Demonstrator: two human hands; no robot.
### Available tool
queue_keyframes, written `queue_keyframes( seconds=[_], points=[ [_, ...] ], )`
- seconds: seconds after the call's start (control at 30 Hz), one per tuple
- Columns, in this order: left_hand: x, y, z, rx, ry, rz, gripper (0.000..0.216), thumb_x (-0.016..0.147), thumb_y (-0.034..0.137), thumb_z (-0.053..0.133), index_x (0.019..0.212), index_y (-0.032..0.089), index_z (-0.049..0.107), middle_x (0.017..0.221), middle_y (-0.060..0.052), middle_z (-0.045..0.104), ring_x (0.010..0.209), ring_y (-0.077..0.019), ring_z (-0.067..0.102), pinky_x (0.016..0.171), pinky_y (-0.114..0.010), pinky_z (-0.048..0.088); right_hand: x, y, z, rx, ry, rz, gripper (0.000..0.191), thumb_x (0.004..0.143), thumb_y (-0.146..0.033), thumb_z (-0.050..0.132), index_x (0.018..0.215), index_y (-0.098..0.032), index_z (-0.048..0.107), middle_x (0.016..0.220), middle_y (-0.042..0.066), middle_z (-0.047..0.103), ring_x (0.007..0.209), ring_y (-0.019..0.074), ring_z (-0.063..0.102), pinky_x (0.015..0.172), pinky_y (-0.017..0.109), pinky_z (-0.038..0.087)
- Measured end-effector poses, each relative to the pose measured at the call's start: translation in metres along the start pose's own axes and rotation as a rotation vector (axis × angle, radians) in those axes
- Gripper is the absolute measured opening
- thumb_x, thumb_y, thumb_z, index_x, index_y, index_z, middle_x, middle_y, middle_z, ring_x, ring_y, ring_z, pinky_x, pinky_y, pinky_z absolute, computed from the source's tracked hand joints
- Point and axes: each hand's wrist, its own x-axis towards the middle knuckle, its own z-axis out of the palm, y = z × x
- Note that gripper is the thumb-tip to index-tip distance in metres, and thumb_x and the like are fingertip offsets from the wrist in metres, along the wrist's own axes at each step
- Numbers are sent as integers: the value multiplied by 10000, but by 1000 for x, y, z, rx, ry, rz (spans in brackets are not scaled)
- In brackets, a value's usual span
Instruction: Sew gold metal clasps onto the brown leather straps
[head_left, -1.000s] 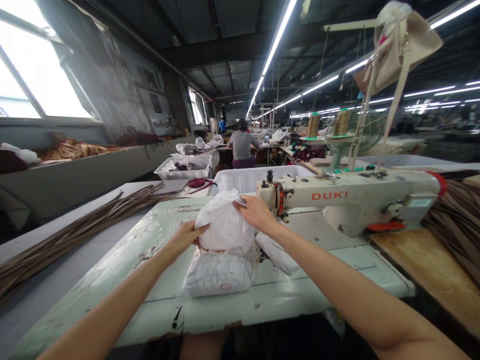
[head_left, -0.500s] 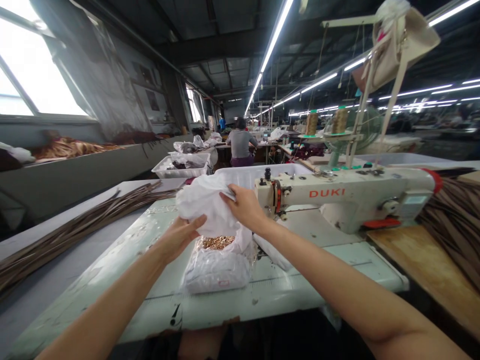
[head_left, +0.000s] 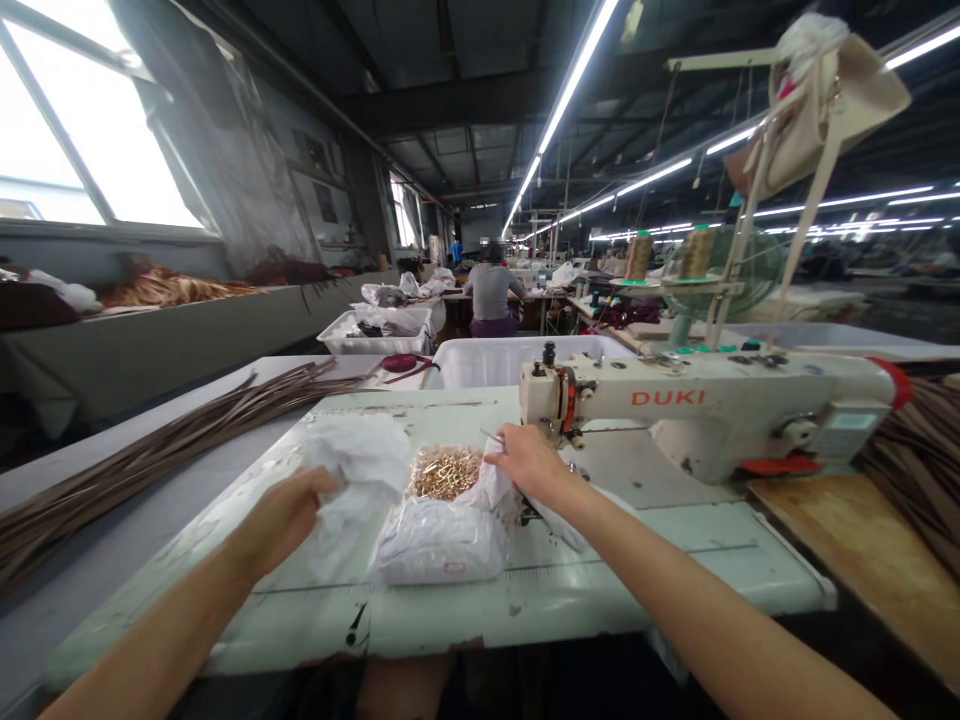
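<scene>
The sewing machine [head_left: 705, 400] stands on a pale green table [head_left: 420, 625]. Left of its needle end, and nearer the person, lies a white plastic bag [head_left: 441, 545], its mouth open on a heap of small gold metal pieces [head_left: 446, 473]. Farther left of the machine, the left hand [head_left: 300, 505], blurred, has its fingers closed on a crumpled white sheet [head_left: 364, 465] that spreads over the table. Just beside the machine's needle end, the right hand [head_left: 529, 462] pinches a thin grey tool [head_left: 491, 437] at the bag's right edge; whether it also grips the plastic, one cannot tell. Under the right forearm, in front of the machine, lies a white packet [head_left: 555, 526], partly hidden. Long brown strips [head_left: 187, 440] lie well left of the machine. Behind it stand a white tub [head_left: 495, 355] and two thread cones [head_left: 697, 252]; far beyond sits a person in grey [head_left: 495, 292].
</scene>
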Motion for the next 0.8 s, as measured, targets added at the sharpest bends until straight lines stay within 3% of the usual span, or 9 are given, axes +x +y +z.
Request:
queue_keyframes(
  seconds=[0.1, 0.17, 0.23, 0.27, 0.37, 0.43, 0.6, 0.7, 0.8],
  points=[
    [-2, 0, 3, -118, -188, -148, 389, 710, 522, 625, 932, 207, 680, 891, -107, 706, 892, -327, 642, 706, -399, 539, 6, -9, 2, 47, 10, -70, 189, 773, -360, 633, 814, -175, 627, 764, 47, 667, 746, 181, 604, 625, 233, 369],
    [1, 2, 8, -105, -112, -177, 464, 724, 591, 587, 980, 211, 662, 922, -109, 701, 920, -322, 631, 718, -389, 525, 13, -20, -4, 130, 85, -133, 199, 785, -373, 621, 794, -174, 611, 752, 20, 655, 717, 154, 579, 612, 219, 350],
    [7, 6, 13, 26, 2, -164, 506, 719, 625, 565, 974, 198, 653, 914, -104, 699, 907, -323, 630, 703, -383, 518, 20, -32, -9, 248, 147, -231, 218, 791, -383, 618, 776, -166, 597, 729, -1, 633, 668, 131, 546, 589, 211, 329],
    [11, 8, 15, 116, -4, -150, 502, 724, 621, 558, 958, 186, 652, 909, -101, 697, 900, -323, 629, 704, -384, 513, 23, -39, -11, 299, 147, -291, 223, 791, -383, 620, 771, -163, 594, 708, -10, 617, 647, 123, 529, 579, 208, 319],
    [21, 17, 27, 348, -208, 13, 397, 737, 488, 603, 989, 183, 633, 988, -73, 676, 976, -309, 592, 807, -381, 475, 30, -54, -13, 357, 38, -462, 214, 789, -363, 632, 787, -152, 600, 634, -29, 556, 607, 109, 483, 563, 204, 291],
    [28, 20, 36, 379, -354, 143, 392, 724, 350, 629, 1091, 217, 594, 1108, -42, 636, 1085, -288, 532, 900, -370, 424, 34, -61, -13, 362, -55, -573, 186, 794, -331, 631, 812, -148, 602, 630, -33, 532, 610, 105, 465, 571, 203, 287],
    [48, 14, 50, 182, -602, 114, 498, 698, 228, 620, 1188, 216, 530, 1172, -42, 597, 1118, -278, 506, 911, -366, 419, 43, -63, -18, 433, -263, -806, 153, 823, -304, 590, 846, -154, 573, 696, -37, 512, 655, 102, 443, 598, 196, 306],
    [56, 11, 51, 129, -614, 118, 519, 681, 276, 665, 1177, 212, 524, 1126, -44, 607, 1095, -284, 517, 869, -347, 444, 49, -51, -21, 462, -286, -802, 198, 825, -345, 575, 844, -149, 558, 700, -40, 485, 660, 102, 419, 591, 197, 306],
    [55, 13, 52, 236, -565, 126, 412, 684, 393, 665, 1027, 173, 601, 948, -42, 646, 957, -290, 576, 756, -329, 475, 50, -34, -22, 432, -233, -651, 282, 768, -415, 619, 845, -151, 557, 683, -49, 467, 634, 101, 410, 556, 199, 292]
  ],
)
